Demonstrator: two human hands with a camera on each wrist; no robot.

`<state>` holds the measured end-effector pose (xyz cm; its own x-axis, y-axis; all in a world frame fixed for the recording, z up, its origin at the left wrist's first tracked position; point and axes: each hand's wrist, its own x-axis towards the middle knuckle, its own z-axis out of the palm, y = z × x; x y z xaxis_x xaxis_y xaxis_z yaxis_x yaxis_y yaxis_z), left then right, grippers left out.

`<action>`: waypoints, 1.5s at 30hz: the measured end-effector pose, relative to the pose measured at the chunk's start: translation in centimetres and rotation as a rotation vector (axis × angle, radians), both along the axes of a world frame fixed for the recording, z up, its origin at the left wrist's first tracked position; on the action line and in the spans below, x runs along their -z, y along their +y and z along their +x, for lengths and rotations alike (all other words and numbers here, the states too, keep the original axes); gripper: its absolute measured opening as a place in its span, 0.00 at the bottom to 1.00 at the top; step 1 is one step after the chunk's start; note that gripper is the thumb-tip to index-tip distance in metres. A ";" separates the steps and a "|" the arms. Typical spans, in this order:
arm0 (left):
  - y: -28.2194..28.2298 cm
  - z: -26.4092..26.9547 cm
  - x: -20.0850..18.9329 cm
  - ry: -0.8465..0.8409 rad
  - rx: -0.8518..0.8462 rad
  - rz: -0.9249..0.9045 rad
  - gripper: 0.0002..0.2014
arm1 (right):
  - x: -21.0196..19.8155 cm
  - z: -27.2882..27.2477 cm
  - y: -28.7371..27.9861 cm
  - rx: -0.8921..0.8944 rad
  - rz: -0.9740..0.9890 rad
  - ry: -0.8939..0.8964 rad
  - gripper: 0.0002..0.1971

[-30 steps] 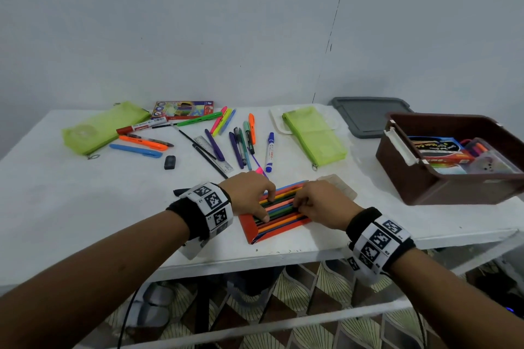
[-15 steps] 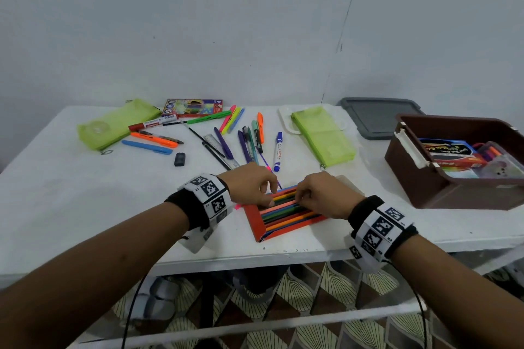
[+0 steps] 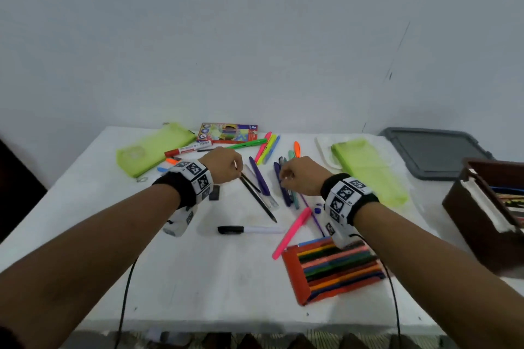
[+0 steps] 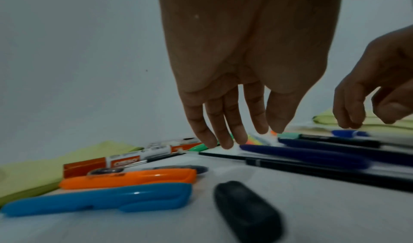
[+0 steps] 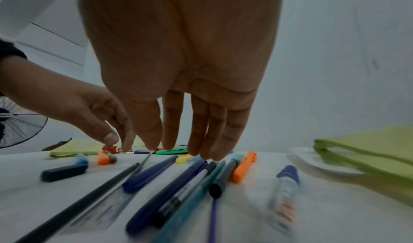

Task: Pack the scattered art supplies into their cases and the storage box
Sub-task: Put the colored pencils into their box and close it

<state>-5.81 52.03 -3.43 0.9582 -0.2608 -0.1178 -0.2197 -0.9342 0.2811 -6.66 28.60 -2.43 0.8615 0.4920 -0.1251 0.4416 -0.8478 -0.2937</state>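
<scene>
Pens and markers lie scattered across the middle of the white table (image 3: pixel 85 235), and your left hand (image 3: pixel 224 164) hangs over the black pencil (image 3: pixel 256 197) with straight, slack fingers gripping nothing. Your right hand (image 3: pixel 304 176) hovers over the dark blue pen (image 3: pixel 282 188) and teal pen (image 3: pixel 293 178), fingers loose and empty, though whether the tips touch them is hard to tell through the blur. Nearer you sits the orange pencil case (image 3: pixel 334 269), open; the brown storage box (image 3: pixel 482 212) stands at your right.

A white table (image 3: pixel 85 235) against a pale wall (image 3: pixel 255 37) — a standing fan (image 5: pixel 17 123) off to one side
</scene>
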 end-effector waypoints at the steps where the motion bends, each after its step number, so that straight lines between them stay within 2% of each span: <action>1: 0.6 1.1 0.3 -0.002 -0.021 0.003 0.08 | 0.2 1.4 0.9 0.003 -0.009 0.009 0.12; 9: 3.3 11.1 1.8 -0.040 -0.030 -0.016 0.13 | 2.0 12.1 5.8 0.171 -0.104 0.025 0.24; 12: 4.1 14.1 1.9 -0.042 -0.006 0.031 0.23 | 2.5 14.7 6.0 0.190 -0.080 0.066 0.24; 16: 5.6 17.0 2.8 0.035 0.060 0.171 0.29 | 3.1 16.0 5.8 0.183 -0.081 0.058 0.23; 22: 5.6 18.9 2.2 0.059 0.158 0.453 0.38 | 3.4 16.0 5.3 0.160 -0.074 0.058 0.22; 24: 5.6 18.7 1.8 0.068 0.181 0.440 0.33 | 3.3 15.8 5.3 0.162 -0.069 0.060 0.22; 27: 5.4 17.7 1.1 0.062 0.230 0.374 0.20 | 3.2 15.6 5.3 0.171 -0.055 0.078 0.23; 31: 4.7 16.1 -0.2 -0.031 0.228 0.324 0.29 | 2.8 15.2 5.1 0.169 -0.025 0.094 0.23; 34: 4.2 14.9 -1.5 -0.149 0.230 0.210 0.31 | 2.1 14.5 4.6 0.181 -0.011 0.094 0.25; 37: 3.9 13.6 -1.7 -0.376 0.309 0.048 0.26 | 1.2 13.4 3.0 0.206 0.018 0.062 0.22; 40: 3.2 11.1 -1.6 -0.507 0.358 -0.045 0.13 | 0.1 11.4 0.5 0.226 0.017 0.049 0.18; 45: 1.4 5.4 -1.1 -0.621 0.462 0.007 0.14 | -0.7 6.2 -4.1 0.229 0.121 0.036 0.16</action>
<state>-0.38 53.38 -2.30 0.6433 -0.6513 0.4025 -0.7030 -0.7107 -0.0264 -0.46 24.46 -1.76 0.9483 0.2979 -0.1097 0.2296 -0.8822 -0.4112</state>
